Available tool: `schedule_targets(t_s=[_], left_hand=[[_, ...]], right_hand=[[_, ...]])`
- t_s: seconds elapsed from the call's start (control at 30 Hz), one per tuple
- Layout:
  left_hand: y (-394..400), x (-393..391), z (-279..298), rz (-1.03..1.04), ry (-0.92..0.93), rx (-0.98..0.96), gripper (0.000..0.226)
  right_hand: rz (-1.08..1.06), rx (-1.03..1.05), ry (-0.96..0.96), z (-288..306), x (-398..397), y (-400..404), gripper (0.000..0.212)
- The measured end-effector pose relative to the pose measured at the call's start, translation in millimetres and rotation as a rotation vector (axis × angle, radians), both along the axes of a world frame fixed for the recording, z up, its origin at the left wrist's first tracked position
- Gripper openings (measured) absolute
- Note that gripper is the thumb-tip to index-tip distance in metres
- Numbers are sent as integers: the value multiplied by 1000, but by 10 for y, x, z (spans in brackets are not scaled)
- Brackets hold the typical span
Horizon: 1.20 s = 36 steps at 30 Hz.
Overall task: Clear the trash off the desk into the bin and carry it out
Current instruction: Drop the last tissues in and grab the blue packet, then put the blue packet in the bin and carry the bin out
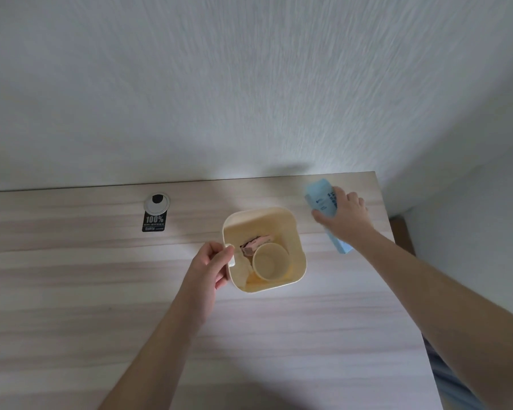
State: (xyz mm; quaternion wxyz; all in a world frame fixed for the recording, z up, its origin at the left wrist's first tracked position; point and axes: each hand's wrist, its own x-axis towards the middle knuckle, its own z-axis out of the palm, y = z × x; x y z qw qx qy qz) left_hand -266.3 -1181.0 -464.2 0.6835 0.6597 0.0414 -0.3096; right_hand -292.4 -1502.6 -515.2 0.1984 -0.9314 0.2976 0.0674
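Gripping one cream bin (296,232), left hand (209,269) pinches its rim; right hand (342,218) clasps one blue packet (320,199).

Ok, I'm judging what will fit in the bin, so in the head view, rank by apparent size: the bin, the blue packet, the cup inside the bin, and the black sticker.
1. Bin
2. Blue packet, partly covered by the right hand, so its full extent is unsure
3. Cup
4. Black sticker

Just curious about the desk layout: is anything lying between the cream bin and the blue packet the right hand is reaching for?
No. In the head view, only bare desk separates the bin from the blue packet under the right hand.
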Motion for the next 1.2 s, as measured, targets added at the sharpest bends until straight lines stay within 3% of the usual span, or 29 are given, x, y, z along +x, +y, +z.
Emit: schedule_targets(t_s=[0.17,0.27,0.43,0.63,0.8,0.97,1.1,1.2], left_hand=[[-3,-143,124,25,18,4,37],[29,-226,227,28,5,27,37],[73,-389,359,36,-13,43,28],[60,-628,428,18,-30,69,23],[135,-850,430,1,-96,86,18],[245,-1060,447,-12,-91,77,24],[296,-1146,475,-9,-75,57,28],[363,-1148,470,-6,-77,68,24]], right_hand=[[-201,331,-278,572,-349,163,82],[-200,493,-505,958,-623,358,76],[-156,859,-798,1574,-1110,855,91],[-117,890,-612,1616,-1388,1537,93],[-206,656,-637,1485,-1347,1861,89],[-318,695,-619,1372,-1390,2098,90],[-285,728,-590,1388,-1488,2214,94],[-189,697,-541,1434,-1538,2195,83]])
